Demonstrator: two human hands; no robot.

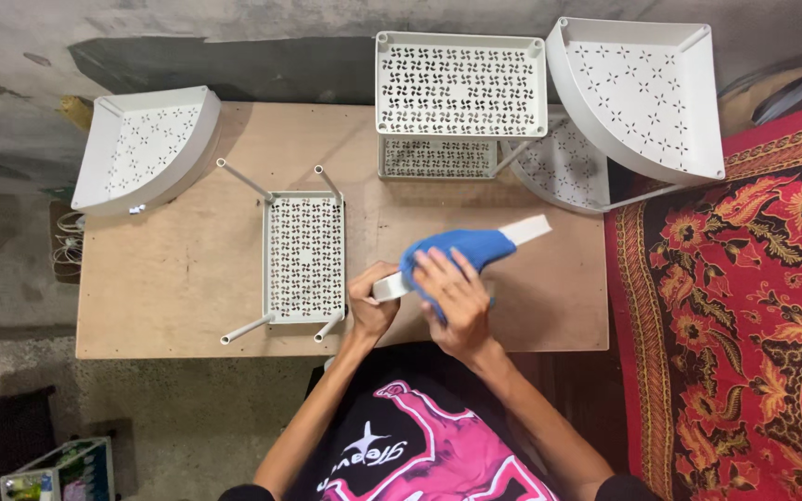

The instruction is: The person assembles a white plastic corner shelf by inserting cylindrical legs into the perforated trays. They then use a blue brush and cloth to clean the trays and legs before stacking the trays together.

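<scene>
I see only one thing like packaging: at the bottom left corner, on the floor, a small open box [59,471] with white and green sides, some small packets inside it, too small to tell; I see no signs and no screens

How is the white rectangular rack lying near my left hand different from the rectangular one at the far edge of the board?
The near white rectangular perforated rack lies upside down, its four tube legs pointing outward; the far white rectangular two-tier rack stands upright, assembled. The near one has a single tray and runs lengthwise away from the person; the far one shows a second tray below and runs crosswise. Both share the same cut-out pattern.
</scene>
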